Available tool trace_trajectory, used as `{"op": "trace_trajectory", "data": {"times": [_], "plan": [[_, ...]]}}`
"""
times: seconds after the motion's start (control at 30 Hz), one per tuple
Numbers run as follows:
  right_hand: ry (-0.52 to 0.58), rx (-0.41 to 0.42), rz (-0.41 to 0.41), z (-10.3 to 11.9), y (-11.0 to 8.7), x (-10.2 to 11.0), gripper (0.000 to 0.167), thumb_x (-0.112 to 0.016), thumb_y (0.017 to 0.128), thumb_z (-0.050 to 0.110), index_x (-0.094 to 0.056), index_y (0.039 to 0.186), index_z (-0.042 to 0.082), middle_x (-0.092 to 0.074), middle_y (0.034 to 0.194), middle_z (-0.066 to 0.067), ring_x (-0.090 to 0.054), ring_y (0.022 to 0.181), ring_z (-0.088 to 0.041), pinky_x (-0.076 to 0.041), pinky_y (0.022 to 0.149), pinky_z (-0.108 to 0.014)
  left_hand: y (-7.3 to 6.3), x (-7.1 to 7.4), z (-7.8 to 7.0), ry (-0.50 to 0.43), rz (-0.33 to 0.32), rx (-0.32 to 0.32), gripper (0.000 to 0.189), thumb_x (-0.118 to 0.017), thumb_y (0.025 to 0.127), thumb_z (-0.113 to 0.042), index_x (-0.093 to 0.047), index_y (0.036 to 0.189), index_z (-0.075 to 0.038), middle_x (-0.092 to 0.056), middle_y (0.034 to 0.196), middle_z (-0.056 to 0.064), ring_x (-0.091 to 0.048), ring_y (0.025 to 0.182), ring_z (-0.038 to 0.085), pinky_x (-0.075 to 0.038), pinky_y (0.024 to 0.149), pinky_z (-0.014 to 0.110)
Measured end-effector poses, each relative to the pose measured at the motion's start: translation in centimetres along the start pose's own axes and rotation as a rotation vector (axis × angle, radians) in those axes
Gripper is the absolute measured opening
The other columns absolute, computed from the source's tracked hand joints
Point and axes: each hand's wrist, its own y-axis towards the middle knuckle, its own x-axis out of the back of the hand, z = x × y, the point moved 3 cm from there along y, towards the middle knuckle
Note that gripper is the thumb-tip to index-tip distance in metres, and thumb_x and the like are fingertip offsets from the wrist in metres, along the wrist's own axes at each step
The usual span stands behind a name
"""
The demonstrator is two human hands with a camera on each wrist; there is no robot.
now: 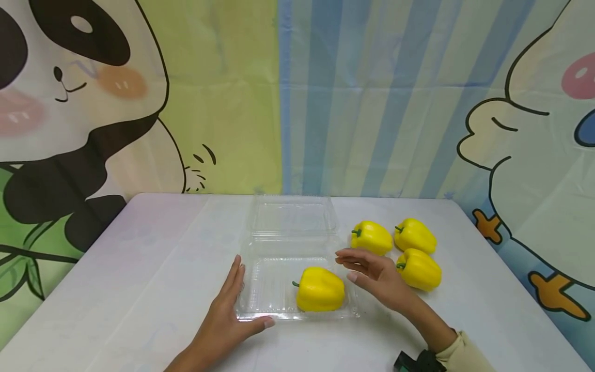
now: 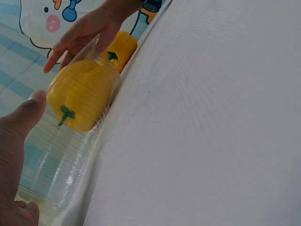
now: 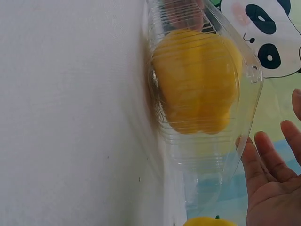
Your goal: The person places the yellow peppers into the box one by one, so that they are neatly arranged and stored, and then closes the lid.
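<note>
A clear plastic clamshell container (image 1: pixel 267 281) lies on the table, its lid (image 1: pixel 294 217) folded back towards the far edge. In the right part of its base lies a yellow bell pepper (image 1: pixel 321 290), its green stem to the left. My left hand (image 1: pixel 220 318) is at the container's left front corner, fingers straight and thumb spread along the front rim. Over the container's right edge is my right hand (image 1: pixel 378 276), its fingers extended and nothing between them. In the right wrist view, the right hand (image 3: pixel 273 183) has a fingertip beside the clear rim; whether it touches cannot be told.
Three more yellow bell peppers sit to the right: one at the back left (image 1: pixel 372 237), one at the back right (image 1: pixel 415 235) and one in front (image 1: pixel 422 269). They rest on a white table (image 1: pixel 139 289). A cartoon-printed curtain (image 1: pixel 232 93) hangs behind it.
</note>
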Motion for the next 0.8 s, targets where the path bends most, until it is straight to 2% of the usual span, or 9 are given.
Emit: {"op": "trace_trajectory", "data": {"times": [0.1, 0.23, 0.4, 0.5, 0.6, 0.67, 0.7, 0.8], "plan": [[-0.033, 0.027, -0.038, 0.0, 0.0, 0.4, 0.039, -0.057, 0.094, -0.009, -0.054, 0.132, -0.002, -0.058, 0.128, -0.021, -0.057, 0.118, -0.027, -0.047, 0.098, -0.037, 0.0, 0.0, 0.0, -0.001, 0.001, 0.003, 0.121, -0.085, 0.066, -0.052, -0.019, 0.154, 0.0, -0.002, 0.162, -0.01, -0.017, 0.145, 0.023, -0.021, 0.108, 0.029], [-0.101, 0.078, -0.103, 0.0, 0.0, 1.0, 0.041, -0.061, 0.091, -0.01, -0.055, 0.131, -0.003, -0.053, 0.132, -0.023, -0.052, 0.123, -0.023, -0.044, 0.1, -0.033, 0.0, 0.0, 0.0, -0.001, 0.003, 0.007, 0.122, -0.085, 0.066, -0.052, -0.019, 0.154, -0.001, -0.001, 0.162, -0.011, -0.017, 0.145, 0.023, -0.02, 0.108, 0.029], [-0.291, 0.131, -0.254, 0.5, -0.1, 1.5, 0.05, -0.068, 0.082, -0.015, -0.055, 0.129, -0.005, -0.044, 0.141, -0.02, -0.039, 0.134, -0.018, -0.035, 0.106, -0.025, 0.0, 0.0, -0.1, 0.004, 0.0, 0.001, 0.122, -0.085, 0.066, -0.053, -0.019, 0.153, 0.001, 0.0, 0.162, -0.012, -0.017, 0.145, 0.024, -0.024, 0.109, 0.039], [-0.307, 0.138, -0.335, 1.1, 0.0, 1.5, 0.055, -0.067, 0.08, -0.02, -0.051, 0.131, -0.009, -0.04, 0.142, -0.024, -0.037, 0.135, -0.021, -0.032, 0.108, -0.023, 0.1, 0.0, -0.1, 0.003, 0.0, -0.002, 0.123, -0.085, 0.065, -0.054, -0.019, 0.153, 0.001, 0.0, 0.162, -0.012, -0.017, 0.145, 0.025, -0.025, 0.109, 0.041], [-0.295, 0.122, -0.393, 0.6, -0.1, 1.8, 0.059, -0.067, 0.08, -0.021, -0.048, 0.134, -0.008, -0.039, 0.144, -0.023, -0.036, 0.137, -0.021, -0.03, 0.109, -0.023, 0.1, 0.0, 0.0, 0.004, 0.001, 0.001, 0.123, -0.084, 0.066, -0.055, -0.019, 0.154, 0.001, 0.0, 0.162, -0.012, -0.017, 0.145, 0.025, -0.026, 0.109, 0.043], [-0.299, 0.101, -0.423, -0.4, -0.2, 2.3, 0.06, -0.068, 0.081, -0.017, -0.048, 0.136, -0.004, -0.038, 0.146, -0.018, -0.034, 0.138, -0.016, -0.028, 0.109, -0.022, 0.1, 0.0, 0.0, 0.002, 0.002, 0.002, 0.123, -0.084, 0.066, -0.055, -0.019, 0.154, 0.001, 0.001, 0.162, -0.013, -0.017, 0.145, 0.024, -0.026, 0.109, 0.044], [-0.308, 0.087, -0.431, -0.9, -0.2, 2.6, 0.06, -0.069, 0.082, -0.014, -0.048, 0.138, -0.002, -0.038, 0.147, -0.015, -0.033, 0.139, -0.016, -0.028, 0.109, -0.022, 0.1, 0.0, 0.0, 0.002, 0.002, 0.002, 0.123, -0.084, 0.066, -0.056, -0.019, 0.154, 0.001, 0.001, 0.162, -0.013, -0.017, 0.145, 0.024, -0.026, 0.108, 0.048], [-0.33, 0.02, -0.446, -1.3, -0.3, 3.0, 0.059, -0.07, 0.086, -0.005, -0.047, 0.139, 0.001, -0.036, 0.15, -0.01, -0.03, 0.141, -0.016, -0.025, 0.109, -0.019, 0.1, 0.0, 0.0, -0.006, 0.003, -0.001, 0.123, -0.083, 0.066, -0.056, -0.019, 0.153, 0.001, 0.001, 0.162, -0.012, -0.017, 0.145, 0.026, -0.027, 0.108, 0.049]]}}
